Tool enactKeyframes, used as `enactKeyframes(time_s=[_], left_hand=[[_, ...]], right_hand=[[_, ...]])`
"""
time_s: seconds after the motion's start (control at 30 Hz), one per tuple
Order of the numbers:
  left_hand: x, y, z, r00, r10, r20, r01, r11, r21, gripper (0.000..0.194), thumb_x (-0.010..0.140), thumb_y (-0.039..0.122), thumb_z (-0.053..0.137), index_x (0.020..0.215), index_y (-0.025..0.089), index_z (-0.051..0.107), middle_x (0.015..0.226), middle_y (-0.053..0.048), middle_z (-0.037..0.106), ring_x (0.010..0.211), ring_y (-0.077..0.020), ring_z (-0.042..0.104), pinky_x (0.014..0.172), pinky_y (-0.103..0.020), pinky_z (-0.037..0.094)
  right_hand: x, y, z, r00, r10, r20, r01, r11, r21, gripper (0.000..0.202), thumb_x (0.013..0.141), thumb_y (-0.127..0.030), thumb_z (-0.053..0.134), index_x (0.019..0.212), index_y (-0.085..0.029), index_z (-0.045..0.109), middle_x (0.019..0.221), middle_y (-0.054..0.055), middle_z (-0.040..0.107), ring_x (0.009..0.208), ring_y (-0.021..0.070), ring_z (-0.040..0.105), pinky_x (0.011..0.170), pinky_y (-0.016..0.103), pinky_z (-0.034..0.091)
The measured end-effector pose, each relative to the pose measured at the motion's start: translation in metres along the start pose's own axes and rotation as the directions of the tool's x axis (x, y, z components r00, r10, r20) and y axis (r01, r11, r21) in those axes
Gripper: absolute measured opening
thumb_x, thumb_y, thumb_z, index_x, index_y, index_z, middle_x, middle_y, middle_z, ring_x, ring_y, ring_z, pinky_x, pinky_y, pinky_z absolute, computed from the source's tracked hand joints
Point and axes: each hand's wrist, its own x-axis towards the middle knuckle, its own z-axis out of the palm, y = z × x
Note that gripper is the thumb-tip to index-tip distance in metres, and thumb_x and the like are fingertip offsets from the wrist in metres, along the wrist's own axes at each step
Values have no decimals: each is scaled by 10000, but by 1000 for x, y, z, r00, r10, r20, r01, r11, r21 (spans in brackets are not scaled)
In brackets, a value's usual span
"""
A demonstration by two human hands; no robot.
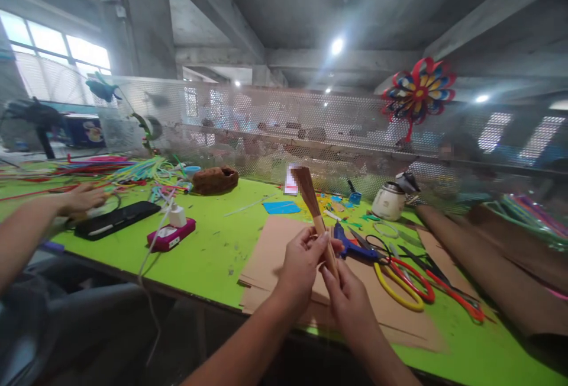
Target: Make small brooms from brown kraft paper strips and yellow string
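In front of my chest I hold a brown, brush-like bundle [312,198], upright and tilted a little left. Its upper end fans out, and its lower part looks wrapped in a lighter tan strip. My left hand [300,260] pinches the wrapped part with thumb and fingers. Just below, my right hand [348,292] is closed around the lower end. Both hands are above a stack of brown paper sheets [273,250]. Right behind my hands lies a blue glue gun [355,248], and to its right are yellow-handled scissors [402,292].
Red-handled scissors [457,294] lie on the green table [213,244] at right, near a brown paper roll [479,261]. A kettle-like white pot [389,201] stands behind. Left are a pink power strip [172,235], a black case [118,219] and a co-worker's hand [82,198].
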Motion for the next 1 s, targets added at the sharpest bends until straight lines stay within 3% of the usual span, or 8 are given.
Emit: enactKeyframes(time_s=[0.27, 0.43, 0.53, 0.6, 0.7, 0.8, 0.9, 1.0], left_hand=[[-11, -11, -10, 998, 12, -63, -10, 999, 33, 298, 781, 330, 649, 959, 108, 561, 797, -79, 702, 715, -154, 632, 710, -251, 468], [-19, -19, -8, 996, -34, -84, 38, 998, 40, 322, 822, 346, 593, 1034, 105, 569, 949, -103, 702, 860, -173, 634, 817, -270, 456], [-24, -20, -13, 999, -32, -22, 36, 985, 167, 301, 864, 350, 527, 1016, 105, 615, 1025, -110, 687, 931, -187, 623, 860, -284, 450], [-28, -19, -23, 999, 0, 51, -18, 940, 341, 304, 895, 339, 472, 1013, 116, 640, 1035, -104, 685, 945, -193, 622, 866, -300, 457], [-33, -12, -46, 974, 142, 175, -224, 713, 665, 277, 914, 259, 437, 1053, 143, 647, 1055, -99, 679, 984, -194, 616, 892, -324, 456], [-34, 3, -71, 827, 374, 421, -545, 347, 763, 294, 881, 122, 448, 1132, 147, 599, 1070, -107, 661, 1009, -182, 604, 883, -325, 474], [-30, 22, -86, 610, 493, 620, -726, 35, 687, 387, 827, 19, 487, 1186, 147, 549, 1114, -121, 630, 1089, -186, 561, 911, -338, 478], [-25, 38, -86, 499, 449, 741, -769, -165, 618, 483, 800, -20, 483, 1260, 130, 487, 1198, -139, 588, 1216, -223, 470, 998, -410, 428]], right_hand=[[-7, 8, 5, 996, 3, 89, 18, 971, -237, 398, 923, -283, 324, 1274, -140, 448, 1101, 158, 647, 970, 274, 621, 754, 340, 460], [-8, 10, 7, 992, 50, 120, -17, 965, -261, 351, 905, -246, 330, 1204, -173, 499, 1010, 128, 660, 926, 282, 618, 784, 370, 434], [-6, 4, 3, 984, 68, 166, -58, 996, -64, 270, 906, -301, 401, 1099, -178, 543, 894, 79, 631, 845, 229, 596, 764, 325, 439], [-5, -2, -3, 951, 161, 264, -213, 960, 180, 208, 897, -351, 470, 999, -187, 548, 736, 5, 553, 668, 152, 540, 646, 255, 443], [-5, -9, -15, 802, 283, 526, -550, 694, 465, 188, 889, -376, 533, 837, -199, 498, 545, -98, 309, 412, 53, 250, 387, 148, 262], [-10, -9, -26, 693, 220, 687, -697, 450, 559, 221, 895, -330, 554, 752, -185, 469, 516, -119, 223, 386, 30, 100, 331, 134, 132], [-19, -8, -31, 682, 160, 714, -722, 300, 623, 177, 898, -299, 564, 799, -156, 532, 523, -113, 260, 373, 13, 129, 325, 118, 160], [-32, -6, -30, 700, 142, 700, -714, 158, 682, 152, 880, -292, 596, 839, -147, 577, 523, -110, 283, 368, 2, 150, 326, 99, 186]])
